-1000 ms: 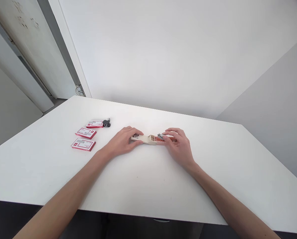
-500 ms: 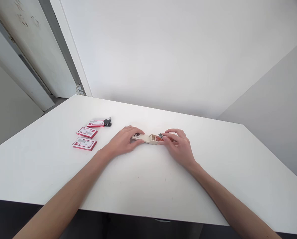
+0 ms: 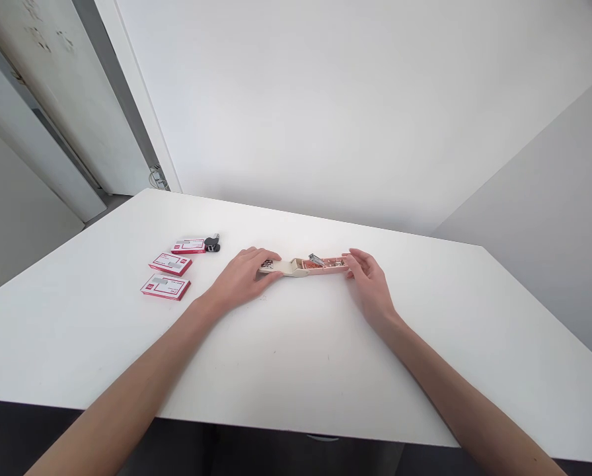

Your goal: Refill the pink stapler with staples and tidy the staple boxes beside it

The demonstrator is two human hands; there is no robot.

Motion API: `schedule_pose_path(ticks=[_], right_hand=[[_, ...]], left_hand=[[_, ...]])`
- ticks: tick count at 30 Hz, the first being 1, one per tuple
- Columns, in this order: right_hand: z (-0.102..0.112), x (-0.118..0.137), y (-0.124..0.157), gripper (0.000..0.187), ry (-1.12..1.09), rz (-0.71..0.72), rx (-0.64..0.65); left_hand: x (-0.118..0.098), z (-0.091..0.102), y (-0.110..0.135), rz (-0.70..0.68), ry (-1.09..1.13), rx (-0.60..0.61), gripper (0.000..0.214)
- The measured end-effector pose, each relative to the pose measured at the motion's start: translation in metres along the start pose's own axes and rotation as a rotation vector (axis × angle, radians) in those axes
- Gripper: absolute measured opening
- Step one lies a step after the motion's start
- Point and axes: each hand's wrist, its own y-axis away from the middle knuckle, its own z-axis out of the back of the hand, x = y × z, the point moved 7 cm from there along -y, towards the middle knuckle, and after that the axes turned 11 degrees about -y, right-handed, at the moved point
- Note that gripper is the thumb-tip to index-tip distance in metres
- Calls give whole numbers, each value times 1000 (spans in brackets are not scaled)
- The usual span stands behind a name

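Observation:
A stapler (image 3: 300,267) lies folded open on the white table, with a cream half on the left and a pink half on the right. From the pink half a small metal piece (image 3: 316,260) sticks up at a slant. My left hand (image 3: 243,276) grips the cream end between thumb and fingers, beside its dark-patterned patch. At the far pink end, my right hand (image 3: 370,281) is closed, thumb on the near side and fingers behind. Its fingers partly hide that end.
Left of my hands lie three white-and-red small boxes: a near one (image 3: 166,287), a middle one (image 3: 171,264) and a far one (image 3: 187,246). A small black-and-metal tool (image 3: 212,243) touches the far box. Behind the table (image 3: 296,357) rises a white wall.
My right hand has moved off the metal piece to the right end of the stapler, uncovering the pink half. My left hand keeps its grip; the stapler has shifted slightly left.

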Motion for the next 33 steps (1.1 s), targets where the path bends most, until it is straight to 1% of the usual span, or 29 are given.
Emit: schedule_pose_path(ticks=[4, 9, 15, 22, 27, 33], right_hand=[[1, -2, -3, 52, -141, -10, 3], [2, 5, -4, 46, -173, 50, 15], [-4, 14, -1, 43, -296, 81, 69], [-17, 19, 5, 48, -235, 128, 172], [-29, 18, 10, 38, -197, 143, 262], [-35, 22, 17, 34, -140, 181, 325]], left_hand=[[0, 0, 0, 4, 3, 6, 45], [1, 0, 0, 11, 6, 10, 44], [0, 0, 1, 4, 4, 10, 45], [-4, -3, 2, 8, 14, 39, 52], [-8, -9, 5, 36, 68, 64, 69], [-15, -11, 7, 16, 104, 64, 71]])
